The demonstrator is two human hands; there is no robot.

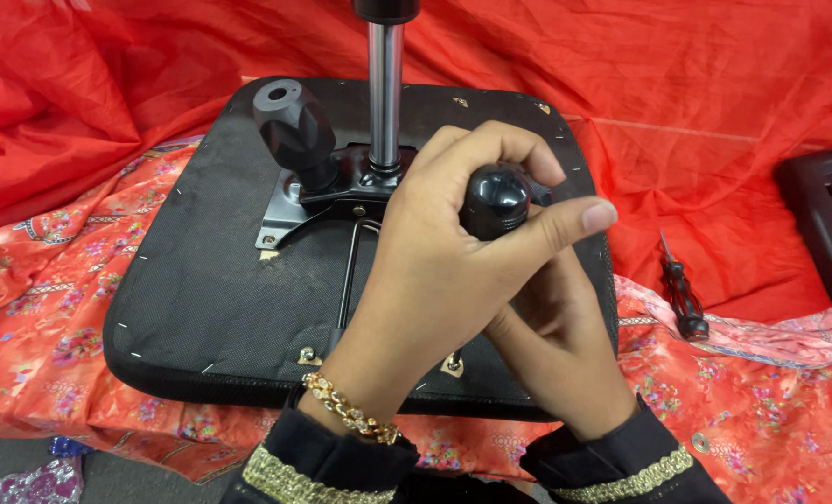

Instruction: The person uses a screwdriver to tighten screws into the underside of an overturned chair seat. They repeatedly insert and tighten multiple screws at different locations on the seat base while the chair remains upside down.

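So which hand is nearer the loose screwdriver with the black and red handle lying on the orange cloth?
Right. The right hand lies low at the seat's near edge, closer to the screwdriver; the left hand, gripping a rounded black tool handle, sits farther left over the seat.

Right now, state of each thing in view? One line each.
Chair seat: upside down on red cloth, underside facing up.
Gas lift column: upright, seated in the mechanism plate.
Black knob: attached to the plate, untouched.
Tool handle: upright, gripped by the left hand.
Right hand: below the left, its hold hidden.
Loose screwdriver: lying on the cloth, untouched.
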